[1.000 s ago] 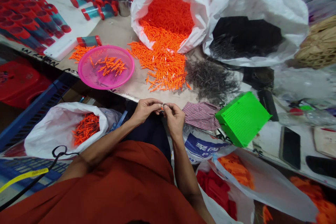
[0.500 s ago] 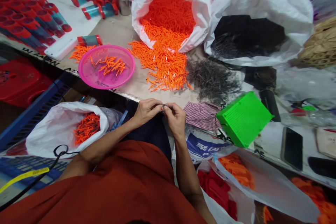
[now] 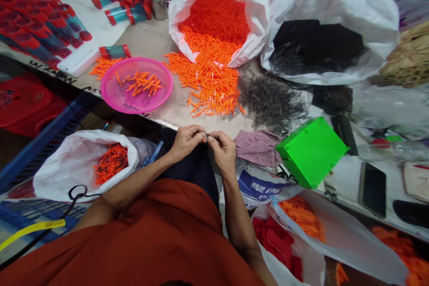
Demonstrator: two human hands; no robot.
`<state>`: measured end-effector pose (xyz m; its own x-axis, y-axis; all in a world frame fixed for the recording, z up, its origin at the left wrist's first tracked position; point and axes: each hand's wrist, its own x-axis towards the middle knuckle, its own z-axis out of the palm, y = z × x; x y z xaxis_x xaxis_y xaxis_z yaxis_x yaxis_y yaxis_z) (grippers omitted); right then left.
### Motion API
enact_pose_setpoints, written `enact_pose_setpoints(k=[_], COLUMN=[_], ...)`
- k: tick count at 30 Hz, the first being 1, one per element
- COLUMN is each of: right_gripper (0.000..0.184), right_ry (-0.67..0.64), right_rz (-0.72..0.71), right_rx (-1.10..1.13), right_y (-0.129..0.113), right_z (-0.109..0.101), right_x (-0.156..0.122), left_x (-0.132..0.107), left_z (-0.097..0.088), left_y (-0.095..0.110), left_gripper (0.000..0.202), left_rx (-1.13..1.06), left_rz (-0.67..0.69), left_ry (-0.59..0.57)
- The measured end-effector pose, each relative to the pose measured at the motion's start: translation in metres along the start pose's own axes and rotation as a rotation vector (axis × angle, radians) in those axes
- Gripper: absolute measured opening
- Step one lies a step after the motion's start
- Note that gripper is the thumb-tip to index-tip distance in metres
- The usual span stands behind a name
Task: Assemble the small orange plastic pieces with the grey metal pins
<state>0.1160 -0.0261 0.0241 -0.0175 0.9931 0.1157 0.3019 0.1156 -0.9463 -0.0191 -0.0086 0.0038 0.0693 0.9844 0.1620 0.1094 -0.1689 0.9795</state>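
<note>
**A small orange plastic piece [image 3: 204, 140] pinched at the fingertips**

The piece is judged light, stiff and easily dropped, so it is best taken by its narrow body. It is held in front of the person's torso, mostly hidden by the fingers. The left hand [image 3: 186, 142] and right hand [image 3: 223, 152] are nearly closed, their fingertips pressed on it from either side. Beyond them, a heap of orange plastic pieces [image 3: 208, 85] is spread on the table [image 3: 144, 40], beside a pink plastic basket [image 3: 136, 59].
</note>
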Motion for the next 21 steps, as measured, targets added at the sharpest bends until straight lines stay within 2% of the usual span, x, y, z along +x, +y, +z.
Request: enact_pose_setpoints(k=[4,11,17,21], right_gripper=[0.012,0.013,0.012,0.011], right_ry=[0.027,0.134,0.123,0.116], right_rz=[0.058,0.097,0.057,0.017], right_rx=[0.071,0.073,0.062,0.028], right_y=[0.004,0.01,0.01,0.007], right_z=[0.003,0.009,0.008,0.006], right_x=[0.0,0.0,0.001,0.0], left_x=[-0.001,0.002,0.004,0.004], left_z=[0.004,0.004,0.002,0.002], left_y=[-0.003,-0.005,0.0,-0.001], left_gripper=[0.012,0.021,0.047,0.039], left_rx=[-0.206,-0.464,-0.617,-0.672], left_rz=[-0.151,-0.304,-0.378,-0.463], left_ry=[0.007,-0.006,0.034,0.021])
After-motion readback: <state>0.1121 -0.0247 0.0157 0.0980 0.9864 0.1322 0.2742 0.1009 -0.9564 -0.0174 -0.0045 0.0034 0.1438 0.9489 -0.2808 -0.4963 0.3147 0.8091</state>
